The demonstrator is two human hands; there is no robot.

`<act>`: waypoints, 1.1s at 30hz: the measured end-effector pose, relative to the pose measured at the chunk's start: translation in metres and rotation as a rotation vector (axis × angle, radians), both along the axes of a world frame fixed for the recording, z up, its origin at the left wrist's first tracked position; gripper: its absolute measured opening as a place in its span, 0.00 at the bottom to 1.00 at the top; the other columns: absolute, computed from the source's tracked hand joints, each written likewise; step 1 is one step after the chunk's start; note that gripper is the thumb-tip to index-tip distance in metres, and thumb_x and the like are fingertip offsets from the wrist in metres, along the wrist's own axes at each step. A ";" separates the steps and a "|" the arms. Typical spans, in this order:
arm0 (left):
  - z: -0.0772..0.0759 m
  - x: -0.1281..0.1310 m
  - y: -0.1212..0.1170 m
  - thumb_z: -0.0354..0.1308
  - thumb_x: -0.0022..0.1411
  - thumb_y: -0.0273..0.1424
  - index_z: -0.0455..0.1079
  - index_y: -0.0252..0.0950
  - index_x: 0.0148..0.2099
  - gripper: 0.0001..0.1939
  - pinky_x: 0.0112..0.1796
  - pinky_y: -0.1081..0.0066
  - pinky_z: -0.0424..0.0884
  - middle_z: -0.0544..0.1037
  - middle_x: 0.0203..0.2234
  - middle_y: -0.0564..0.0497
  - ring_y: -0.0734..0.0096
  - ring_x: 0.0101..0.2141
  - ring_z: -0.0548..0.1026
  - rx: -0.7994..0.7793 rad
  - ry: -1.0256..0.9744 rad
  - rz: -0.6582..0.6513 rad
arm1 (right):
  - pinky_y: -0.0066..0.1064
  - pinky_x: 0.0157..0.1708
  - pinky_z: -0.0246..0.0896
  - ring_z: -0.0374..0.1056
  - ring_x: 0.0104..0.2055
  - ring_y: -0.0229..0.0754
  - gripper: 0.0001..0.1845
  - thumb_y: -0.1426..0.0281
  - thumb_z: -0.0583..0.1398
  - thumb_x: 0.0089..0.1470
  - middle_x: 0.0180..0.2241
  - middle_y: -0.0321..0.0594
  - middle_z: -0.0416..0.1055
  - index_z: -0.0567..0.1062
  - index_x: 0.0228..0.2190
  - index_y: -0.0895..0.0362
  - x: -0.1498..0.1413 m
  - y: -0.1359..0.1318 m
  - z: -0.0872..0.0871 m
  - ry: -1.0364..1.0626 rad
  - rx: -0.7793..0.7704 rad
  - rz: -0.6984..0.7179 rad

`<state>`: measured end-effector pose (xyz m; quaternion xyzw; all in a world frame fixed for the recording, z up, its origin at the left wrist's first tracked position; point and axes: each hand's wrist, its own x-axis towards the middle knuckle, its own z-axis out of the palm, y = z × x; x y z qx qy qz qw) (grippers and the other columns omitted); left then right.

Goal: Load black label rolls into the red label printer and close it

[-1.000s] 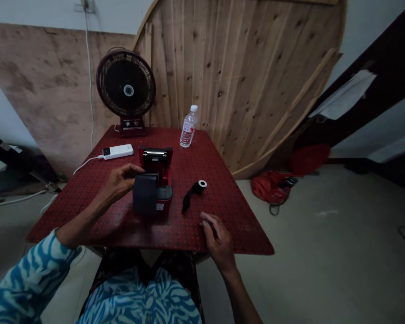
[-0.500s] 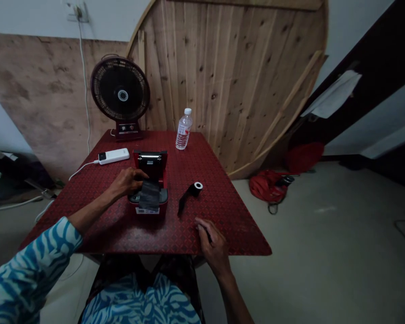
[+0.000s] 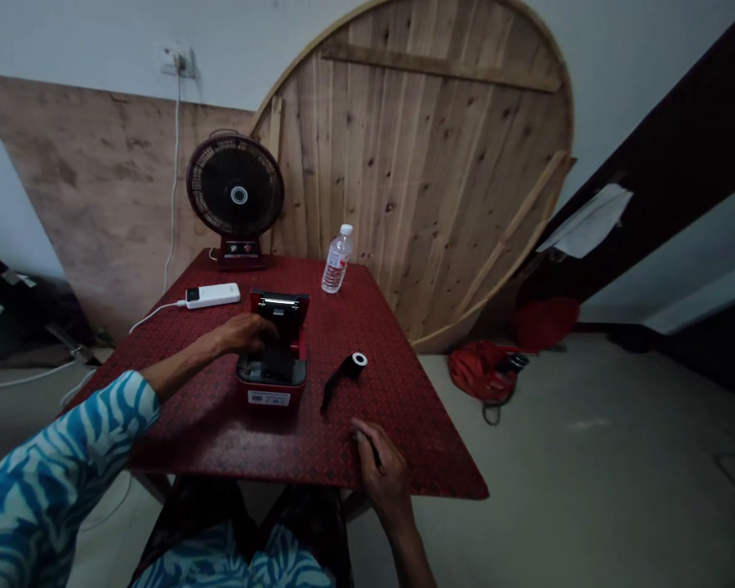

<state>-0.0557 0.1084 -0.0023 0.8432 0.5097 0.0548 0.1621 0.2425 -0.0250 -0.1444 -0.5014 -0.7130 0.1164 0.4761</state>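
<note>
Left hand (image 3: 250,331): reaching across from the left, over the open printer (image 3: 270,384), with fingers bent downward; cannot tell whether pinching anything, for shadow and the turned-down fingertips
Printer: standing on the table (image 3: 429,457), left of the right hand (image 3: 385,469), just below and partly nearer than the left fingers, with its labelled front turned toward the person
Lid (image 3: 278,309): tipped up along the printer's far side, just beyond the left fingertips
Strip (image 3: 278,365): dark, in the printer, with its long axis running from under the left fingers toward the near rim; hidden at the far end
Right hand: half curled at the table's near edge, with thumb and fingers slightly apart and nothing visible in grasp
Roll (image 3: 354,367): lying on the table to the right of the printer, straight ahead of the right fingertips and apart from them
Tail (image 3: 331,390): black, trailing from the roll toward the near left, between printer and right hand
Nearer hand: left for printer and strip, right for roll and tail
</note>
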 end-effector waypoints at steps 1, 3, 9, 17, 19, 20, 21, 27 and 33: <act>0.001 -0.002 -0.005 0.55 0.48 0.24 0.75 0.40 0.46 0.21 0.40 0.74 0.68 0.81 0.39 0.52 0.66 0.40 0.77 -0.002 -0.078 -0.017 | 0.32 0.41 0.71 0.74 0.40 0.42 0.13 0.69 0.52 0.59 0.37 0.43 0.77 0.76 0.39 0.56 0.000 0.000 0.000 -0.004 -0.001 0.002; 0.002 -0.006 -0.015 0.55 0.53 0.30 0.75 0.38 0.46 0.17 0.41 0.74 0.68 0.80 0.40 0.51 0.66 0.40 0.76 0.003 -0.274 -0.030 | 0.32 0.41 0.71 0.74 0.40 0.42 0.13 0.69 0.52 0.59 0.37 0.43 0.77 0.76 0.39 0.56 0.000 0.000 0.001 -0.006 -0.006 0.003; 0.003 -0.005 -0.043 0.56 0.57 0.36 0.74 0.36 0.39 0.12 0.39 0.70 0.69 0.80 0.35 0.50 0.66 0.37 0.76 0.118 -0.591 0.044 | 0.33 0.40 0.72 0.75 0.38 0.43 0.13 0.68 0.53 0.58 0.36 0.43 0.78 0.76 0.38 0.55 0.000 0.000 0.003 0.051 -0.035 0.014; -0.021 -0.007 -0.083 0.55 0.61 0.31 0.75 0.39 0.39 0.08 0.42 0.63 0.63 0.78 0.39 0.47 0.64 0.41 0.73 0.418 -0.255 -0.162 | 0.35 0.40 0.71 0.74 0.38 0.43 0.12 0.69 0.53 0.59 0.37 0.42 0.77 0.76 0.39 0.52 -0.011 0.009 0.050 0.081 0.015 0.115; -0.026 -0.008 -0.090 0.54 0.62 0.32 0.75 0.40 0.40 0.08 0.42 0.63 0.62 0.78 0.39 0.47 0.64 0.41 0.72 0.488 -0.246 -0.173 | 0.36 0.43 0.69 0.73 0.40 0.43 0.12 0.69 0.53 0.59 0.38 0.42 0.76 0.75 0.40 0.52 -0.025 0.024 0.074 0.079 0.037 0.166; -0.027 -0.008 -0.092 0.54 0.63 0.31 0.75 0.40 0.40 0.08 0.42 0.63 0.62 0.78 0.39 0.47 0.64 0.40 0.72 0.520 -0.241 -0.184 | 0.36 0.44 0.68 0.72 0.41 0.43 0.12 0.68 0.53 0.59 0.38 0.42 0.76 0.75 0.41 0.52 -0.033 0.035 0.086 0.079 0.050 0.194; -0.028 -0.007 -0.094 0.53 0.63 0.31 0.74 0.40 0.41 0.08 0.42 0.63 0.62 0.77 0.38 0.47 0.65 0.40 0.71 0.552 -0.232 -0.194 | 0.36 0.45 0.67 0.72 0.42 0.43 0.12 0.68 0.53 0.59 0.39 0.42 0.75 0.74 0.41 0.52 -0.042 0.048 0.096 0.084 0.061 0.221; -0.034 -0.008 -0.098 0.52 0.63 0.27 0.73 0.40 0.43 0.10 0.43 0.62 0.61 0.78 0.37 0.49 0.66 0.40 0.71 0.681 -0.186 -0.231 | 0.39 0.47 0.65 0.68 0.49 0.45 0.23 0.58 0.53 0.56 0.50 0.48 0.69 0.69 0.50 0.56 -0.096 0.152 0.123 0.303 -0.016 0.247; -0.046 -0.014 -0.099 0.52 0.62 0.25 0.71 0.41 0.47 0.13 0.49 0.59 0.60 0.78 0.43 0.49 0.64 0.45 0.71 0.706 -0.173 -0.248 | 0.39 0.46 0.64 0.70 0.41 0.44 0.24 0.52 0.50 0.57 0.36 0.42 0.75 0.77 0.33 0.55 -0.112 0.182 0.118 0.303 -0.090 0.296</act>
